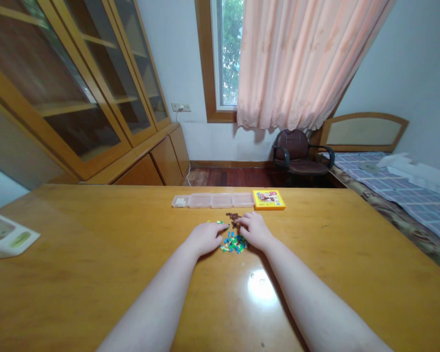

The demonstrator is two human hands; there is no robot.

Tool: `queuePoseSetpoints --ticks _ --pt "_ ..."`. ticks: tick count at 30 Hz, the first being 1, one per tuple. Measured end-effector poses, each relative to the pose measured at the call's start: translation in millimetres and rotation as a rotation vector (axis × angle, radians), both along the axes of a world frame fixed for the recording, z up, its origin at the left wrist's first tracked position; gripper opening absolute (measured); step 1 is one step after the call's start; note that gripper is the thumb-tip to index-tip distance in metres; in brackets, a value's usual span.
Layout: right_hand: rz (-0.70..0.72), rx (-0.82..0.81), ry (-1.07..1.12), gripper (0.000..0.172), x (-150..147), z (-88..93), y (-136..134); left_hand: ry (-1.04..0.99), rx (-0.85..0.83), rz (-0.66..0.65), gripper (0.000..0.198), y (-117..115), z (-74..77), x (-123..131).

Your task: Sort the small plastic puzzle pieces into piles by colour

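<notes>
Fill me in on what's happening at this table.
A person's left hand and right hand are among small pieces on the wooden table. The right fingertips are by the brown pieces; a mixed green-and-blue pile lies nearer the person. Whether either hand grips a piece is too small to tell. Beyond are clear compartments and a yellow box.

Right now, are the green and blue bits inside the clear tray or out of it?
Out: the green and blue bits lie loose on the table by the right hand, apart from the clear tray.
</notes>
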State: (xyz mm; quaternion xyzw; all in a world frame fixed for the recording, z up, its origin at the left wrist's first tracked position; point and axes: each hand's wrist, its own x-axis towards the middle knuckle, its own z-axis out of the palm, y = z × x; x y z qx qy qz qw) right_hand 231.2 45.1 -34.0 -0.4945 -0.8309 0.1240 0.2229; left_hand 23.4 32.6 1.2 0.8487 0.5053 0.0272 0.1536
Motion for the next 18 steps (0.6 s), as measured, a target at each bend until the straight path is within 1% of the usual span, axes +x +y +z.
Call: queuePoseSetpoints --ticks 5,11,14,18 --pt "0.051 -0.038 -0.025 0.028 -0.6 1.1 -1.3 0.033 -0.012 0.046 0.047 2.6 -4.3 -1.6" --pt "-0.018 -0.004 0.019 0.026 0.8 -2.8 2.3 0.035 0.045 0.133 0.041 6.4 -7.2 -5.5" --pt "-0.017 -0.002 0.004 0.024 1.1 -3.6 2.9 0.021 0.058 0.107 0.037 5.0 -4.0 -5.3" --pt "0.007 0.001 -0.009 0.027 1.0 -2.0 1.3 0.042 0.053 0.083 0.032 2.3 -0.7 -2.8"
